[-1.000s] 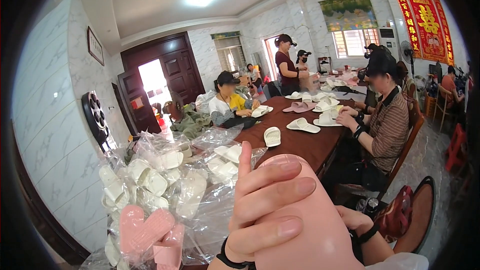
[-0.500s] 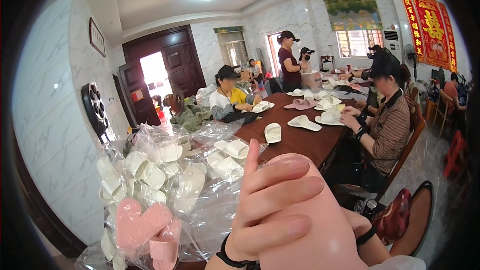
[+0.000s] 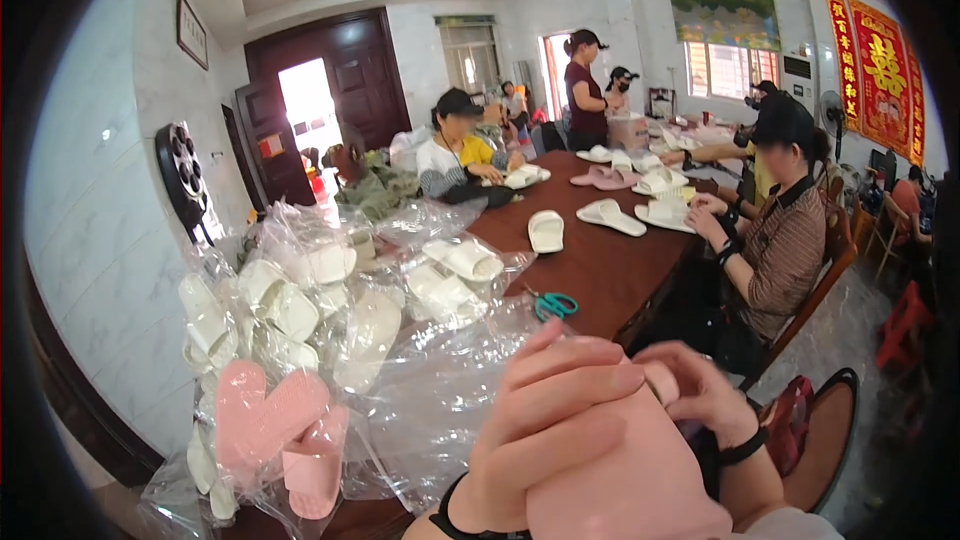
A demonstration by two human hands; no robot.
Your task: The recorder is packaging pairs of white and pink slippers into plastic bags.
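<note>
Close in front of me is a pink slipper, partly cut off by the lower edge. My left hand is wrapped over its left side, fingers across the top. At the slipper's far right edge, my right hand has its fingers closed on the rim; some of them are hidden behind it. To the left, a pair of pink slippers lies on clear plastic at the table's corner. White slippers are heaped in clear bags behind them. Teal-handled scissors lie just beyond my left hand.
A long brown table runs away from me, with several white slippers on it. A co-worker in a striped shirt sits at the right, another in yellow and white at the left. A red-brown round-edged seat stands at my right.
The slipper has tipped and moved lower. My right hand has come up from behind it to its far right edge. The scissors have come into sight, and the view has shifted slightly.
</note>
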